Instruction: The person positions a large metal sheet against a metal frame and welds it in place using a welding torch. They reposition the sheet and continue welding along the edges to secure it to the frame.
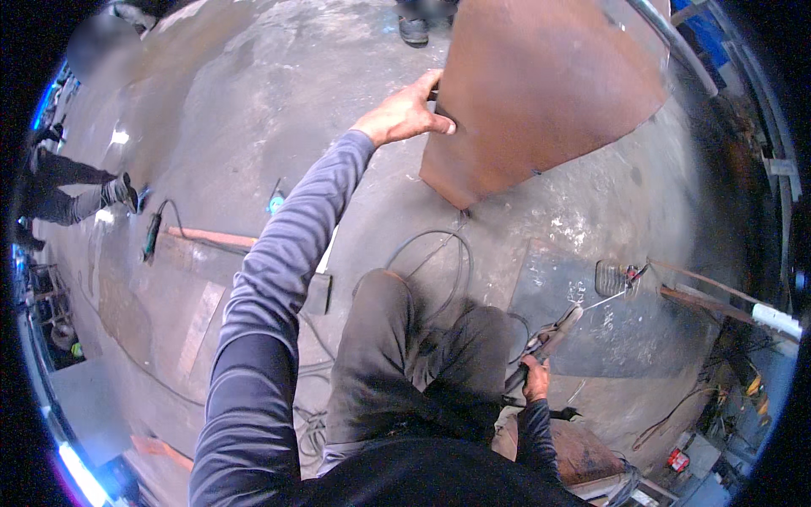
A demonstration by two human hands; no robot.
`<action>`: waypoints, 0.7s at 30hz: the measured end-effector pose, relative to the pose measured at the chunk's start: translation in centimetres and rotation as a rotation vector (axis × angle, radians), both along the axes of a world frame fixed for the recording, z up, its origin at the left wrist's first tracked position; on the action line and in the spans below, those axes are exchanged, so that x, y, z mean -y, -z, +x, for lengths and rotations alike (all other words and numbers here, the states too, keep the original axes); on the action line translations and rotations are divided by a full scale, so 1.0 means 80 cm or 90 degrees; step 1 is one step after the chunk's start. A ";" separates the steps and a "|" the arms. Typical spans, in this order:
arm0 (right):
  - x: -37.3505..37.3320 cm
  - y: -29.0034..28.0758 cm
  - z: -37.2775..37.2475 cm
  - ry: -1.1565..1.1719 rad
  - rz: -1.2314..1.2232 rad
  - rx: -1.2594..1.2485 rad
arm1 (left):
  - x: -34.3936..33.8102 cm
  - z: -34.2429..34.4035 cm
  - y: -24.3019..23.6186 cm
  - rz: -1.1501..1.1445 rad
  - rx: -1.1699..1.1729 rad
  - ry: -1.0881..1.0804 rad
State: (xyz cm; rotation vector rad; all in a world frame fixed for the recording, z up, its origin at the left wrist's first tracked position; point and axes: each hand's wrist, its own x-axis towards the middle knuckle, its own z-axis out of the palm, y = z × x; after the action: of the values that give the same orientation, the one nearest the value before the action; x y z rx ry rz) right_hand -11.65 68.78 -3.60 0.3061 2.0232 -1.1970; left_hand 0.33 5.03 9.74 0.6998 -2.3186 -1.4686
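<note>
My left hand (410,114), at upper centre, grips the left edge of a large rusty brown steel sheet (541,84) that is raised at a tilt, its thumb on the face and its fingers partly hidden behind the edge. At the lower right my right hand (535,380) is closed round a welding electrode holder (553,334), with a thin rod (602,301) pointing up and right from its jaw. Below that rod a dark steel plate (604,346) lies on the floor.
A power tool with a green body (153,234) lies left beside a rusty strip (207,237). Cables (456,241) loop by my knees. Another person's legs (80,190) are at far left, a shoe (413,32) at the top. A wire-handled tool (634,275) and metal bars (701,304) are right.
</note>
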 end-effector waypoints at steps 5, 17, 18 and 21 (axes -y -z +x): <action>-0.012 -0.040 0.047 -0.078 0.044 0.087 | 0.010 0.035 -0.045 0.000 0.137 0.004; -0.052 -0.134 0.082 -0.167 -0.024 -0.012 | -0.374 0.549 0.093 0.104 0.670 -0.087; -0.048 -0.148 0.078 -0.134 -0.059 -0.018 | -0.423 0.571 0.065 0.177 0.668 -0.100; -0.039 -0.199 0.077 -0.103 -0.116 -0.009 | -0.564 0.633 -0.011 0.321 0.794 -0.079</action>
State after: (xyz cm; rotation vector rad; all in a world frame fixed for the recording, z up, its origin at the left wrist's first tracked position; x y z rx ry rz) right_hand -5.47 71.87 12.35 0.0432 1.8951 -1.2733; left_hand 50.97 50.17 10.65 2.3981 -2.4721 -1.8505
